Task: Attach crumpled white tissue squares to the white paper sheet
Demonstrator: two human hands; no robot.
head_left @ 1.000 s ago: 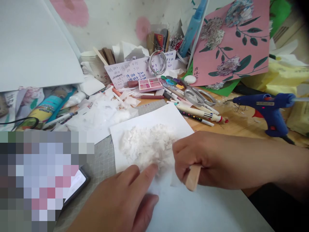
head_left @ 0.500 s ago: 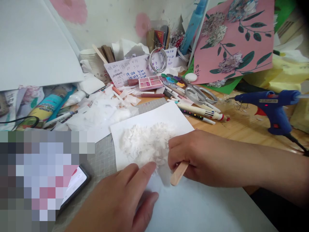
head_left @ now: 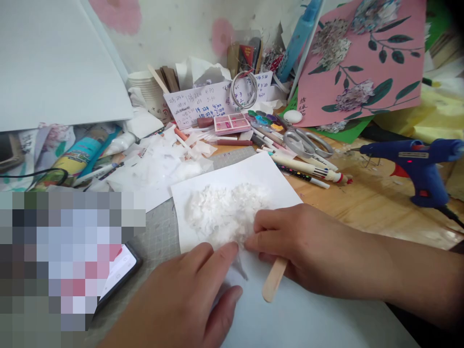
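White fluffy paper flower clusters [head_left: 224,208] lie on a white sheet [head_left: 268,169] in the middle. My left hand [head_left: 195,290] rests at their lower edge, index fingertip touching, thumb apart, nothing held. On the right side of the clusters, my right hand [head_left: 290,237] is closed around a flat wooden stick [head_left: 274,280], whose rounded end sticks out below the palm. The fingertips of that hand press at the lower right of the clusters, and what lies under them is hidden. A small pointed piece of paper shows between the two hands.
A blue glue gun [head_left: 416,159] lies at the right. Scissors [head_left: 308,142], pens [head_left: 308,166] and a pink palette [head_left: 232,123] sit behind the sheet. Paper scraps [head_left: 155,159] spread at the left, near a phone [head_left: 121,270]. A pink flower picture [head_left: 369,63] leans at the back.
The view has shifted slightly, moving the background right. My right hand has moved down toward my left fingertip, and its fingers reach further left. The stick's end has come lower.
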